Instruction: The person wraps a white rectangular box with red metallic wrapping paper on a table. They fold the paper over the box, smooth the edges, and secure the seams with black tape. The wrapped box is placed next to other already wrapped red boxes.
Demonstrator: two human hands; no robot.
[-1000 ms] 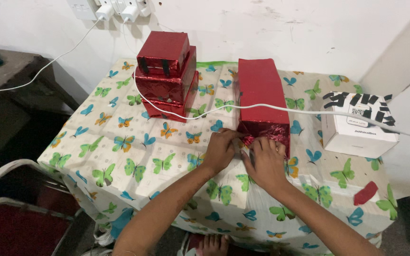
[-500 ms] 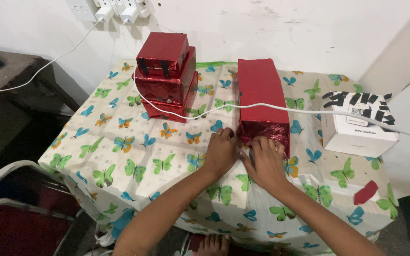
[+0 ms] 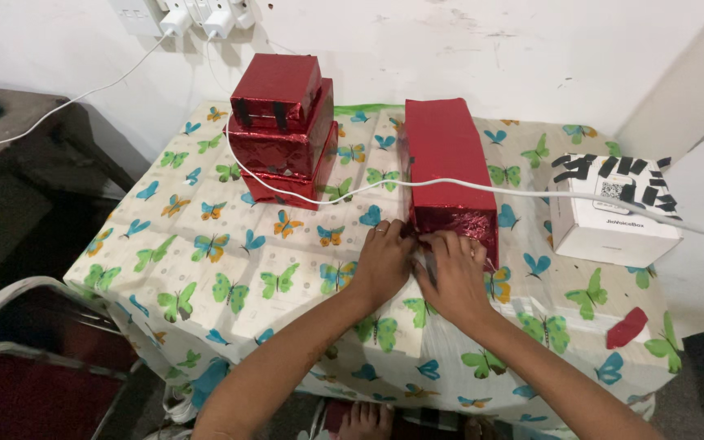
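Table [image 3: 205, 269] under a butterfly-print cloth fills most of the view, its far edge against a white wall; every place below is given relative to the long red box

Long red box [image 3: 447, 163], wrapped in shiny red paper, lies on the cloth with its far end toward the wall and its near end toward the person; the paper at the near end is crumpled and loose

Stack of three red wrapped boxes [image 3: 283, 130] stands to the left of the long red box, near but apart, biggest at the bottom, smallest on top with dark tape strips on it

White carton [image 3: 613, 216] sits to the right of the long red box, well apart, with black tape strips stuck in rows on its top

White cable [image 3: 531, 193] runs from the wall plugs past the stack, across the top of the long red box near its near end and on past the carton

Left hand [image 3: 382, 261] is at the near left corner of the long red box, fingers bent and pressing on the crumpled paper there; closed loosely on the paper edge, how much it pinches I cannot tell

Right hand [image 3: 455, 273] lies flat against the near end face of the long red box, fingers spread and pushing the loose paper down; no grasp, just pressing

Small red scrap [image 3: 627, 328] lies on the cloth to the near right of the long red box, well apart
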